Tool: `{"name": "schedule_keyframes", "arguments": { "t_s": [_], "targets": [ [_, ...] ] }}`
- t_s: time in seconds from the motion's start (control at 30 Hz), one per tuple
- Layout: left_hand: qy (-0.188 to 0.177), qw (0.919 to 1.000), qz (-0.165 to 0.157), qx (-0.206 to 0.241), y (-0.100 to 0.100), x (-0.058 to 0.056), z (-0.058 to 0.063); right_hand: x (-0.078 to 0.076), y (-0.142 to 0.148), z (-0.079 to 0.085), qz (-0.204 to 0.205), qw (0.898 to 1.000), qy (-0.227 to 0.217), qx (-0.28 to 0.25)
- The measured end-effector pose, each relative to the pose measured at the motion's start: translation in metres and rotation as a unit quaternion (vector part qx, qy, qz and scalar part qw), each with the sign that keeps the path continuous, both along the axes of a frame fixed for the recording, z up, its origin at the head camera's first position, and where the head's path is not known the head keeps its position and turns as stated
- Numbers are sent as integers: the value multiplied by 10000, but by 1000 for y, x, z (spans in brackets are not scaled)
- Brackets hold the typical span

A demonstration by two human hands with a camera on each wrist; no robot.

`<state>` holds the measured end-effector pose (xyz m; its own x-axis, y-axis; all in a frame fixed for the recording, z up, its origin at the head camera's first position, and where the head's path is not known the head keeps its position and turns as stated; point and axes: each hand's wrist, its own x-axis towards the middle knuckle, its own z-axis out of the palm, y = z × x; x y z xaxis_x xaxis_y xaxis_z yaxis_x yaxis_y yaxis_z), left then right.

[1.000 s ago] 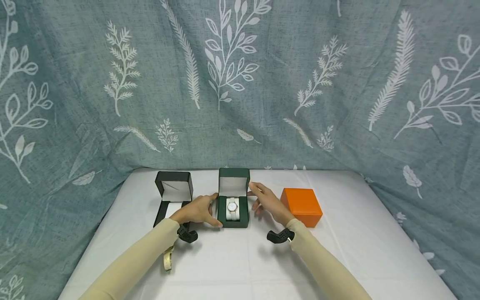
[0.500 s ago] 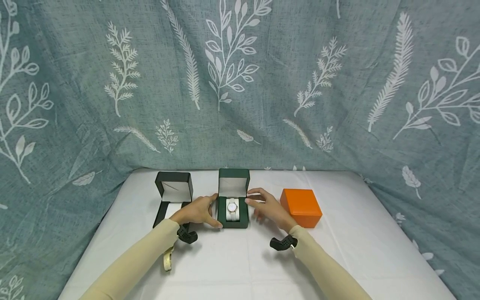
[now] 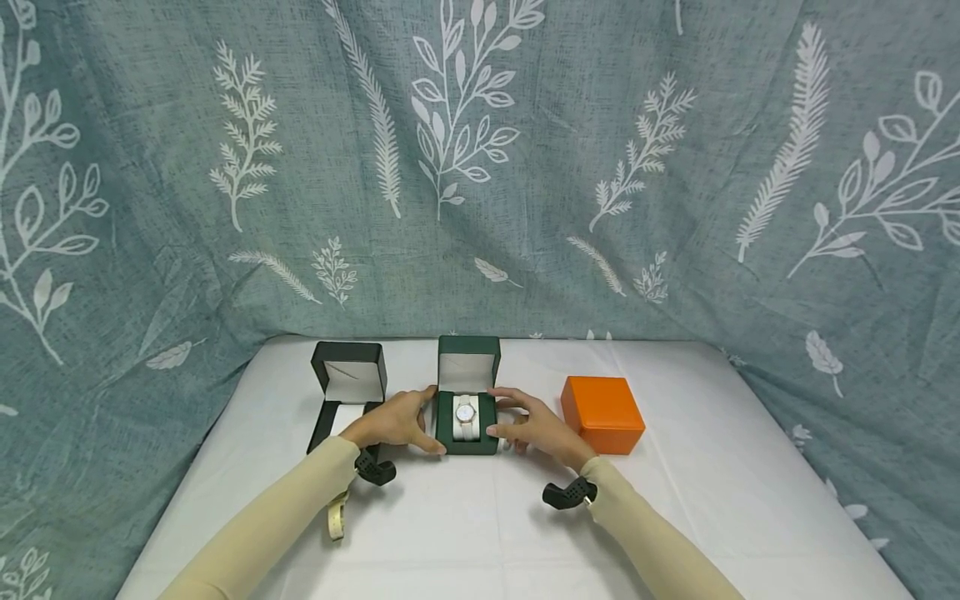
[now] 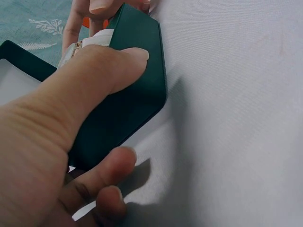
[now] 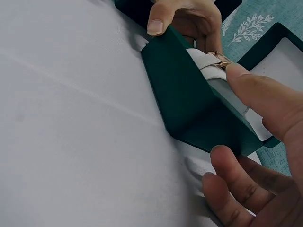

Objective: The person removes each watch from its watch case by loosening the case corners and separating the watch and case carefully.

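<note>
Patterned blue-green cloth (image 3: 555, 167) hangs behind the green box, cut off at the top and both sides. Bench (image 3: 487, 533) under the green box has a white cover; near edge out of frame. Two cream sleeves (image 3: 262, 525) come in toward the green box from its near side, both cut off at the bottom.

Green box (image 3: 467, 448): mid-bench, lid up. Orange box (image 3: 603, 414): right of the green box, no opening visible. Black box (image 3: 349, 354): left of the green box, lid up; its lower right part is hidden by the left hand.

Left hand (image 3: 397, 418) grips the green box at its left side: thumb on the near wall, forefinger reaching the rear corner, fingertip hard to see. Right hand (image 3: 542, 425) is at the green box's right side, thumb and forefinger at that wall's edge, other fingers bent below. Can't tell if it grips or only touches.

Black wrist devices (image 3: 567, 493) sit on the near side of the green box, one per wrist. White-strapped watch (image 3: 466, 414) is inside the green box; dial too small to read. Pale yellow strap (image 3: 336, 518) lies near-left of the green box, upper end hidden by the left sleeve.
</note>
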<state>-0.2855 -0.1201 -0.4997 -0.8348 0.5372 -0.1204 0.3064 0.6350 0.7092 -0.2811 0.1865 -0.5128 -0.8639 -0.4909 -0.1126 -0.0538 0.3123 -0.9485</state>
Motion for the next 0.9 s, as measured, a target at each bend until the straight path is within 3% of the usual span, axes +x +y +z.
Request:
{"name": "schedule_keyframes", "arguments": {
  "t_s": [0.9],
  "targets": [
    [45,9999,-147,-14,-1,-1,0,2,-5,-2,-7,9982,415,436]
  ]
}}
